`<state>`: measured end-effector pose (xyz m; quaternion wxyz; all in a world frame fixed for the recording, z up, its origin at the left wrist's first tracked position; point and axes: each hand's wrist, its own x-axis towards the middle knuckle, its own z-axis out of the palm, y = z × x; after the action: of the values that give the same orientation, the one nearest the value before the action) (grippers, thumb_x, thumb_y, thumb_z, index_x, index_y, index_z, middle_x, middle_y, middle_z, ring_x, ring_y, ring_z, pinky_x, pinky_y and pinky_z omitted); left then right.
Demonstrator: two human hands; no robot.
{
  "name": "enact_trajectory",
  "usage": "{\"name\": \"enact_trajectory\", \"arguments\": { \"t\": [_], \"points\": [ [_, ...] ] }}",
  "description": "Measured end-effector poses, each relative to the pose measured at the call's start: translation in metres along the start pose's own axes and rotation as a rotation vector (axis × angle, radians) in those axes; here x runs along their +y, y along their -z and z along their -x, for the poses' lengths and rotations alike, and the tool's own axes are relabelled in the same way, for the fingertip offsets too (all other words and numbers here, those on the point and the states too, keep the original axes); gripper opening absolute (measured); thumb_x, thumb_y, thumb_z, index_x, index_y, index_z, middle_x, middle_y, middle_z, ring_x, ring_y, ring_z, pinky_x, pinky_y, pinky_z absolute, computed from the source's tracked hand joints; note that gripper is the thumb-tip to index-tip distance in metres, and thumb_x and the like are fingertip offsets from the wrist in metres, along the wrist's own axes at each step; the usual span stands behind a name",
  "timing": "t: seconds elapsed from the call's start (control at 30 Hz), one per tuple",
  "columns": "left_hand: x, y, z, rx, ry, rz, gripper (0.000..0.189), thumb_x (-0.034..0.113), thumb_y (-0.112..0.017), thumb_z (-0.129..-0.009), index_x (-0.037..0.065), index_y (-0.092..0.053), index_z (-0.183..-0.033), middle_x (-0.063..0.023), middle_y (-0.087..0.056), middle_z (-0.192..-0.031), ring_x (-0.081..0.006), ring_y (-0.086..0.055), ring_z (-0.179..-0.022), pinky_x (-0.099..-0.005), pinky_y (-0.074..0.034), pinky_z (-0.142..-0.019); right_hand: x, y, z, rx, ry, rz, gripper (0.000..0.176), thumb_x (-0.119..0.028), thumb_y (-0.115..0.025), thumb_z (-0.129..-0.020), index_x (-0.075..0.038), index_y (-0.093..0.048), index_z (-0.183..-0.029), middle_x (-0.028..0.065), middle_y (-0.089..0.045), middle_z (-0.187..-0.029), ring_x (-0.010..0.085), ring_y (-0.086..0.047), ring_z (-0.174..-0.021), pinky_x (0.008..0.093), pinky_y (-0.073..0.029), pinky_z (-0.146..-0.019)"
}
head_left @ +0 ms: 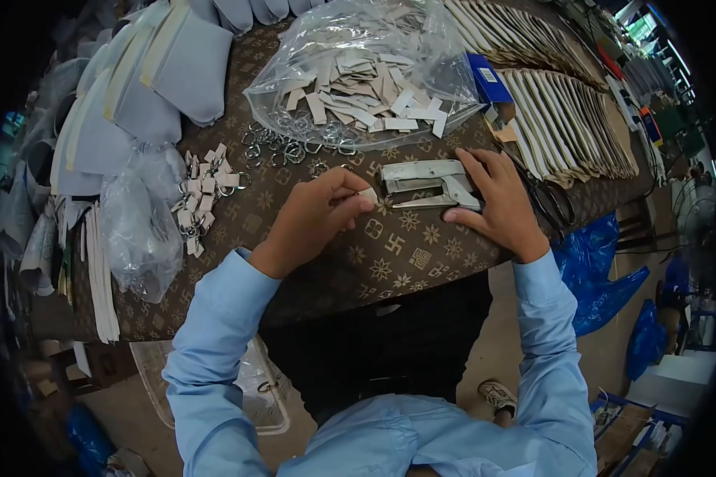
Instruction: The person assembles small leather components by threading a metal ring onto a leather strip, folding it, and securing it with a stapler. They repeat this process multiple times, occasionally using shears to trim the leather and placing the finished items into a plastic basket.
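My left hand (314, 213) is closed in a pinch on a small off-white strip (368, 195), only its end showing past the fingertips. Just right of it, a silver stapler (426, 171) lies on its side on the patterned cloth. My right hand (497, 203) grips the stapler's rear end, thumb below and fingers above. Behind both hands lies a pile of metal rings (294, 147). A clear plastic bag (266, 95) holds many loose off-white strips (358, 91). Left of my left hand are strips looped on rings (203, 199) in a heap.
Grey padded panels (187, 71) are stacked at the back left, above a crumpled plastic bag (139, 230). Rows of folded pieces (565, 127) stand at the right, near a blue box (488, 79). Black-handled scissors (553, 205) lie by the table's right edge.
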<state>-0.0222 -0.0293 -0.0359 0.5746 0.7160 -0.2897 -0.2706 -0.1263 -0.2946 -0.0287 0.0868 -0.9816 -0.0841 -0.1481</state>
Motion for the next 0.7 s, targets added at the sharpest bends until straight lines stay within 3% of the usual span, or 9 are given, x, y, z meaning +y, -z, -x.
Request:
{"name": "enact_trajectory", "arguments": {
  "t": [0.1, 0.17, 0.2, 0.27, 0.7],
  "points": [
    [-0.001, -0.006, 0.0, 0.063, -0.037, -0.134, 0.013, 0.011, -0.062, -0.085, 0.001, -0.061, -0.094, -0.0057, -0.063, -0.078, -0.0123, -0.059, -0.063, -0.0247, -0.046, -0.056, 0.002, -0.002, 0.002, 0.015, 0.011, 0.021, 0.081, -0.055, -0.067, -0.069, -0.006, -0.044, -0.129, 0.0174, -0.048, -0.112, 0.0343, -0.046, -0.103, 0.0427, -0.039, -0.091],
    [-0.005, -0.011, -0.002, 0.181, -0.376, -0.396, 0.012, 0.009, -0.064, -0.083, 0.002, -0.062, -0.092, -0.0083, -0.062, -0.079, -0.0214, -0.062, -0.069, -0.0279, -0.048, -0.059, 0.002, -0.001, 0.003, 0.006, 0.022, 0.04, 0.08, -0.056, -0.064, -0.071, -0.005, -0.044, -0.129, 0.0172, -0.048, -0.111, 0.034, -0.046, -0.103, 0.0427, -0.037, -0.093],
    [-0.006, -0.014, -0.003, 0.163, -0.376, -0.409, 0.012, 0.009, -0.064, -0.083, 0.002, -0.062, -0.092, -0.0083, -0.062, -0.079, -0.0214, -0.062, -0.069, -0.0279, -0.048, -0.059, 0.003, -0.001, 0.004, 0.016, 0.005, 0.031, 0.08, -0.056, -0.064, -0.071, -0.005, -0.044, -0.129, 0.0172, -0.048, -0.111, 0.034, -0.046, -0.103, 0.0427, -0.037, -0.093],
    [-0.006, -0.019, -0.005, 0.214, -0.554, -0.514, 0.011, 0.006, -0.064, -0.081, 0.001, -0.062, -0.091, -0.0102, -0.061, -0.083, -0.0275, -0.062, -0.074, -0.0307, -0.049, -0.062, 0.005, -0.004, 0.004, 0.078, 0.068, 0.042, 0.079, -0.057, -0.063, -0.072, -0.004, -0.045, -0.127, 0.0172, -0.049, -0.111, 0.034, -0.046, -0.104, 0.0434, -0.036, -0.095],
    [-0.005, -0.035, -0.004, 0.268, -0.621, -0.704, 0.019, -0.004, -0.063, -0.078, -0.001, -0.061, -0.097, -0.0136, -0.057, -0.086, -0.026, -0.058, -0.073, -0.031, -0.048, -0.062, 0.012, -0.012, 0.011, 0.159, 0.063, 0.04, 0.076, -0.058, -0.062, -0.073, -0.002, -0.048, -0.123, 0.018, -0.052, -0.109, 0.0335, -0.047, -0.103, 0.0423, -0.036, -0.095]
  ]
}}
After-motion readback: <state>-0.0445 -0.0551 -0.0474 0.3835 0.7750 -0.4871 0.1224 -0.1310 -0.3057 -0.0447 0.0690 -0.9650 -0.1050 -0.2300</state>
